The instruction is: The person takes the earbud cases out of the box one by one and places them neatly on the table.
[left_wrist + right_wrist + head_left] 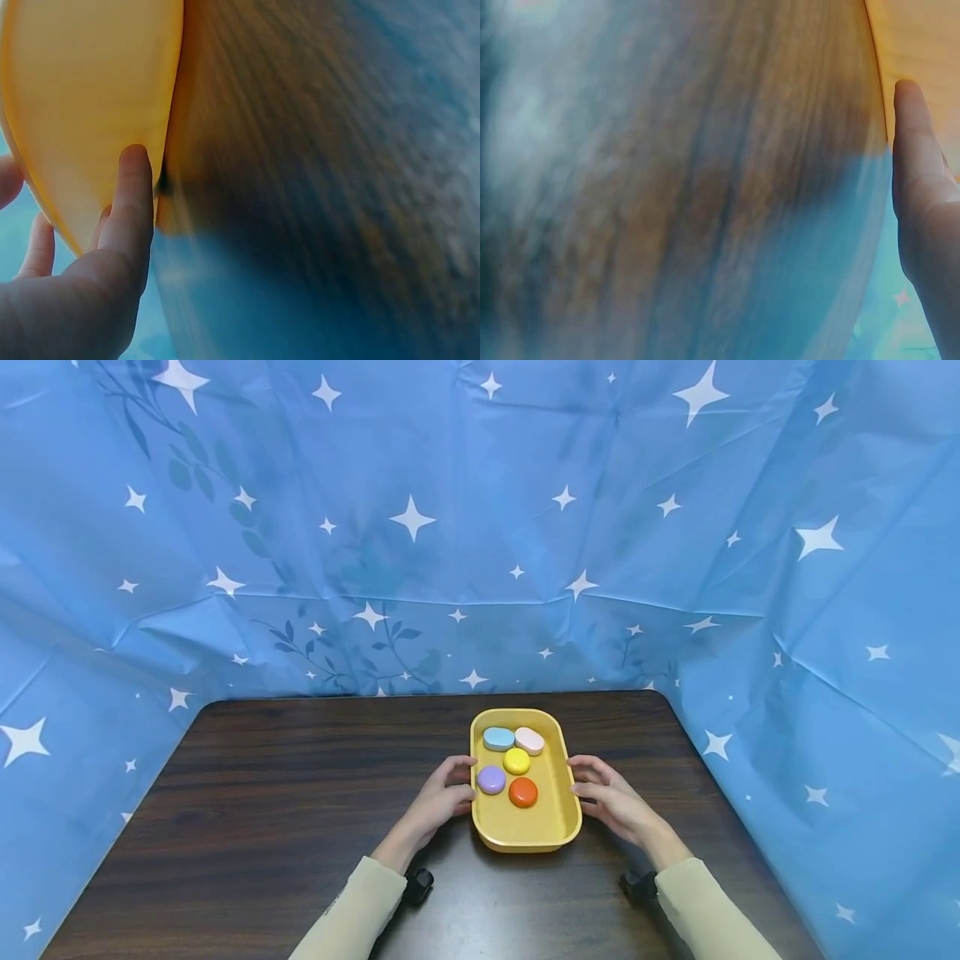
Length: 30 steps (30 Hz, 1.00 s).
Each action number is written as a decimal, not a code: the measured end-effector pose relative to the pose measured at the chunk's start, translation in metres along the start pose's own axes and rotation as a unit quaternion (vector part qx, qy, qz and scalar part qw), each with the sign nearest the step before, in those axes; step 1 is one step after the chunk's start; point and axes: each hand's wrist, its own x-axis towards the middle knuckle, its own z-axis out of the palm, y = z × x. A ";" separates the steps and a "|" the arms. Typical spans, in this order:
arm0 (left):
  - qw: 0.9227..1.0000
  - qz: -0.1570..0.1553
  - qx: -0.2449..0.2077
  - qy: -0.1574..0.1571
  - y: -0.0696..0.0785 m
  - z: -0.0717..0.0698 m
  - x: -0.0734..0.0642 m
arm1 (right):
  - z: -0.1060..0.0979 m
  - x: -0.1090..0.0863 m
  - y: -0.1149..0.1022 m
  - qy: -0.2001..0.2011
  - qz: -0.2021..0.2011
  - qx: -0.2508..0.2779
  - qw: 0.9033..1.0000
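Note:
A yellow tray [527, 825] is on the dark table, longer from front to back. Inside it lie smooth rounded pieces: a light blue oval [498, 739], a pale pink oval [529, 741], a yellow round piece [517, 761], a purple round piece [491, 779] and an orange-red round piece [522, 792]. My left hand [435, 797] is at the tray's left side, thumb [133, 195] extended along the outer wall. On the opposite side, my right hand [617, 797] has its fingertips at the wall, with a straight thumb [915, 135] visible in the right wrist view.
The dark wood-grain table [300, 793] has its back edge just behind the tray. A blue cloth with white stars [450, 552] hangs behind and along the sides. Black wrist straps [418, 887] show near both cream sleeves [356, 902].

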 end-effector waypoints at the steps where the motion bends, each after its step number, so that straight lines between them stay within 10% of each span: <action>1: 1.000 0.001 -0.001 0.000 -0.001 -0.001 0.000 | 0.001 0.000 0.000 -0.001 -0.001 0.002 1.000; 30: 1.000 -0.003 -0.023 0.015 -0.002 -0.020 -0.013 | 0.020 0.012 0.001 -0.025 -0.012 0.005 1.000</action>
